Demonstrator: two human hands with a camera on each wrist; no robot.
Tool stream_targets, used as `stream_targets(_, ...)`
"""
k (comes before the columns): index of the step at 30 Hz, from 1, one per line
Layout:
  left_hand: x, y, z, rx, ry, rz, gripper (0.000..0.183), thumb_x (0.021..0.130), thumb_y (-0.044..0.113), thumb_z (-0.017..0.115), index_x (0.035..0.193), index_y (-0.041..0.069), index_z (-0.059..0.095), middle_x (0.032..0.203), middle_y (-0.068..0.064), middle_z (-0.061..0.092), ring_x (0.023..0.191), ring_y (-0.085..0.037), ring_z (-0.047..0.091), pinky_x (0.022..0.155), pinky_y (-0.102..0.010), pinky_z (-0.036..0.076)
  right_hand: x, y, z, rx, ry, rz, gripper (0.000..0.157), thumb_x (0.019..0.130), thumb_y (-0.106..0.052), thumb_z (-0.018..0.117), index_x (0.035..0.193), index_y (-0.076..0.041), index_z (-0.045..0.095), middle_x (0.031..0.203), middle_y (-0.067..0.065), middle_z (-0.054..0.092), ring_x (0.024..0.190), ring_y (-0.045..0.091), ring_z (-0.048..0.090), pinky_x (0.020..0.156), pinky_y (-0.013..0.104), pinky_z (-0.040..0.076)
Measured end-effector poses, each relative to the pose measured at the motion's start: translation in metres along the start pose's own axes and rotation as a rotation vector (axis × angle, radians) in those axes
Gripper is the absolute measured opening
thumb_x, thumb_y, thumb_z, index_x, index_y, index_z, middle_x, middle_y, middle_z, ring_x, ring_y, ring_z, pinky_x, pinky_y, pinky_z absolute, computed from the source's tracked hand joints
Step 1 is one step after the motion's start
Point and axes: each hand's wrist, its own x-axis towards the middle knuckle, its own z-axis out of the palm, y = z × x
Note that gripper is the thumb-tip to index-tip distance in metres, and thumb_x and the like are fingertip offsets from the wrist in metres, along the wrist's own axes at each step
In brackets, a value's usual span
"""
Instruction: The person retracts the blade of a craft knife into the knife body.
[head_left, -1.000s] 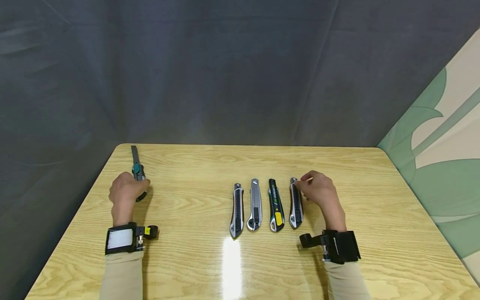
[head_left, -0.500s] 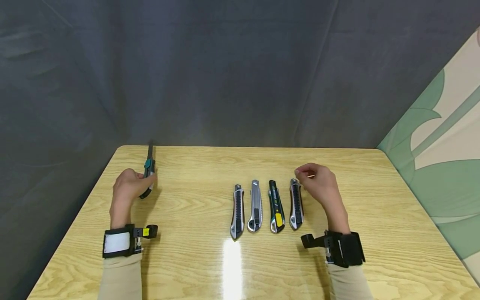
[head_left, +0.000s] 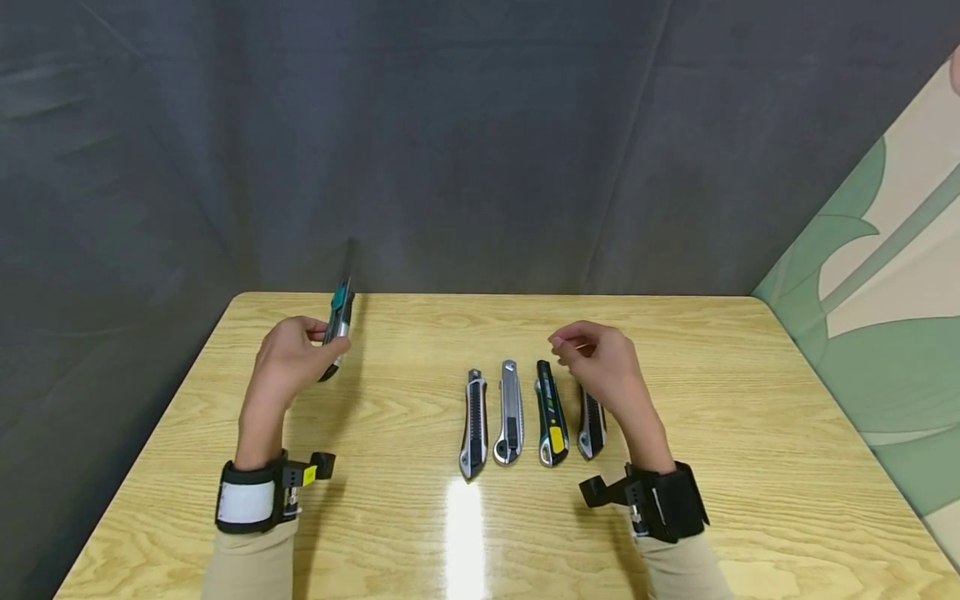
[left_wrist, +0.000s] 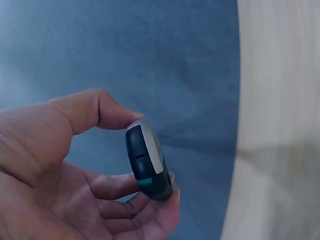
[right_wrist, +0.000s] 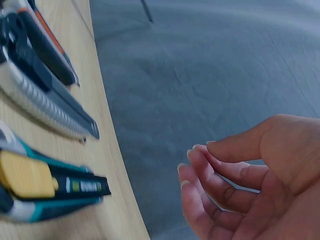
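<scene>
My left hand (head_left: 288, 362) pinches a teal-and-black utility knife (head_left: 342, 307) above the table's left side, thumb on one side and fingers on the other. Its long blade points away from me. In the left wrist view the knife's rounded handle end (left_wrist: 145, 160) faces the camera. Holding nothing, my right hand (head_left: 603, 362) hovers with loosely curled fingers, the thumb tip against or close to the index finger. Below it, a silver-and-black utility knife (head_left: 592, 429) is partly hidden by the hand. Just left of that lies a dark green utility knife with a yellow slider (head_left: 553, 417).
A grey metal utility knife (head_left: 510, 408) and another silver-and-black utility knife (head_left: 474, 427) continue the row on the wooden table (head_left: 405, 517). A dark curtain (head_left: 465, 150) hangs behind the far edge. A leaf-patterned panel (head_left: 900, 333) stands at the right.
My left hand has lifted the teal-and-black utility knife and carried it rightward. My right hand has moved away from the rightmost knife, up and then left, leaving it on the table.
</scene>
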Motion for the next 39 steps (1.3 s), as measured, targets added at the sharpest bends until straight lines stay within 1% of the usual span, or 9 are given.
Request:
stream_targets(3, -0.006, 0.015, 0.003, -0.018, -0.006, 0.038, 0.045, 0.084, 0.030, 0.062, 0.115, -0.001, 0.054, 0.108, -0.016, 0.055, 0.078, -0.025, 0.051, 0.057, -0.033, 0.043, -0.002, -0.008, 0.006, 0.024, -0.016, -0.041, 0.007, 0.091, -0.017, 0.060, 0.094, -0.015, 0.066, 0.083, 0.003, 0.066, 0.069, 0.013, 0.060, 0.054, 0.035, 0.049)
stream_targets(9, -0.020, 0.048, 0.016, -0.054, -0.013, 0.152, 0.044, 0.081, 0.028, 0.064, 0.116, 0.004, 0.053, 0.105, -0.008, 0.057, 0.072, -0.019, 0.054, 0.051, -0.032, 0.045, -0.005, -0.026, 0.020, 0.100, -0.046, -0.118, 0.007, 0.091, -0.016, 0.060, 0.095, -0.016, 0.066, 0.081, 0.001, 0.067, 0.068, 0.007, 0.060, 0.055, 0.032, 0.053)
stream_targets(13, -0.031, 0.071, 0.030, -0.075, -0.043, 0.218, 0.043, 0.079, 0.029, 0.066, 0.114, 0.008, 0.055, 0.103, -0.003, 0.057, 0.071, -0.017, 0.052, 0.051, -0.032, 0.045, -0.008, -0.038, 0.027, 0.189, -0.090, -0.155, 0.013, 0.093, -0.020, 0.058, 0.100, -0.014, 0.066, 0.084, 0.005, 0.067, 0.069, 0.008, 0.061, 0.059, 0.031, 0.055)
stream_targets(18, -0.040, 0.090, 0.052, -0.069, -0.059, 0.284, 0.041, 0.075, 0.031, 0.069, 0.109, 0.010, 0.057, 0.101, 0.000, 0.055, 0.068, -0.014, 0.051, 0.053, -0.031, 0.045, -0.011, -0.047, 0.029, 0.291, -0.150, -0.141, 0.023, 0.095, -0.029, 0.054, 0.107, -0.013, 0.065, 0.089, 0.003, 0.068, 0.076, 0.013, 0.063, 0.069, 0.034, 0.055)
stream_targets(24, -0.047, 0.101, 0.079, -0.045, -0.078, 0.341, 0.041, 0.074, 0.030, 0.068, 0.108, 0.012, 0.057, 0.098, 0.001, 0.053, 0.060, -0.012, 0.048, 0.049, -0.029, 0.042, -0.010, -0.050, 0.031, 0.315, -0.141, -0.101, 0.026, 0.096, -0.033, 0.051, 0.110, -0.015, 0.063, 0.090, 0.003, 0.068, 0.074, 0.014, 0.063, 0.069, 0.037, 0.056)
stream_targets(28, -0.053, 0.106, 0.090, -0.041, -0.075, 0.363, 0.042, 0.073, 0.029, 0.067, 0.110, 0.012, 0.056, 0.100, 0.001, 0.052, 0.062, -0.011, 0.047, 0.050, -0.028, 0.043, -0.013, -0.062, 0.028, 0.383, -0.111, -0.053, 0.027, 0.097, -0.026, 0.051, 0.110, -0.006, 0.062, 0.089, 0.011, 0.068, 0.074, 0.024, 0.063, 0.067, 0.041, 0.056)
stream_targets(31, -0.056, 0.109, 0.097, -0.049, -0.048, 0.377, 0.043, 0.073, 0.028, 0.067, 0.110, 0.012, 0.054, 0.100, 0.000, 0.051, 0.067, -0.011, 0.048, 0.055, -0.027, 0.044, -0.018, -0.074, 0.022, 0.443, -0.083, -0.027, 0.027, 0.097, -0.021, 0.051, 0.108, 0.000, 0.061, 0.089, 0.017, 0.066, 0.075, 0.029, 0.063, 0.067, 0.046, 0.055)
stream_targets(35, -0.058, 0.111, 0.104, -0.091, -0.029, 0.385, 0.046, 0.072, 0.028, 0.069, 0.110, 0.012, 0.049, 0.099, -0.001, 0.051, 0.074, -0.010, 0.048, 0.059, -0.027, 0.045, -0.020, -0.082, 0.018, 0.467, -0.053, -0.048, 0.026, 0.097, -0.018, 0.051, 0.106, 0.003, 0.061, 0.088, 0.020, 0.065, 0.074, 0.030, 0.062, 0.065, 0.044, 0.056)
stream_targets(39, -0.058, 0.111, 0.108, -0.158, -0.033, 0.387, 0.047, 0.072, 0.028, 0.070, 0.108, 0.013, 0.044, 0.098, -0.002, 0.050, 0.072, -0.009, 0.048, 0.055, -0.027, 0.046, -0.018, -0.079, 0.017, 0.515, -0.045, -0.090, 0.025, 0.096, -0.018, 0.053, 0.106, 0.002, 0.062, 0.088, 0.021, 0.065, 0.074, 0.029, 0.063, 0.065, 0.047, 0.055)
